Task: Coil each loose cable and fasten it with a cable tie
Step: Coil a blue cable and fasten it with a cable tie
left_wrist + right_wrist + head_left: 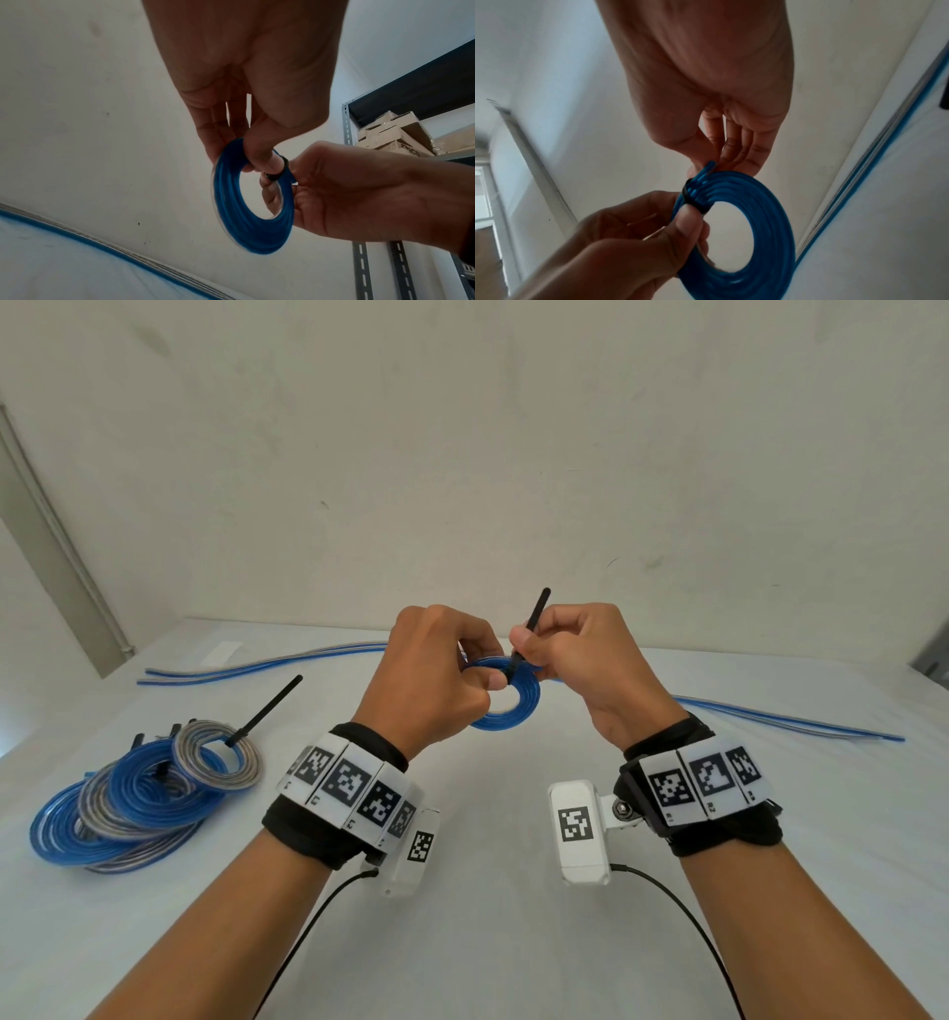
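Coil [506, 693] of blue cable is held in the air above the table [488, 891], between both hands, near the middle of the scene. Left hand [436, 675] grips the coil's left side, thumb laid across the windings and fingers curled behind them. Tie [529, 629], black, is wrapped round the coil's far edge; its free tail stands up and tilts to the right. Right hand [580, 654] pinches that tail between thumb and forefinger, just above the coil, with the remaining fingers curled in. Right wrist view shows the tie band closed round the windings, with a short cable end sticking out beside it. Pile [138, 793] of finished blue and grey coils lies on the table at near left, black tie tails standing up from several of them. Loose cables [267, 662], blue and grey, lie stretched across the far side of the table, running from left to right behind the hands.
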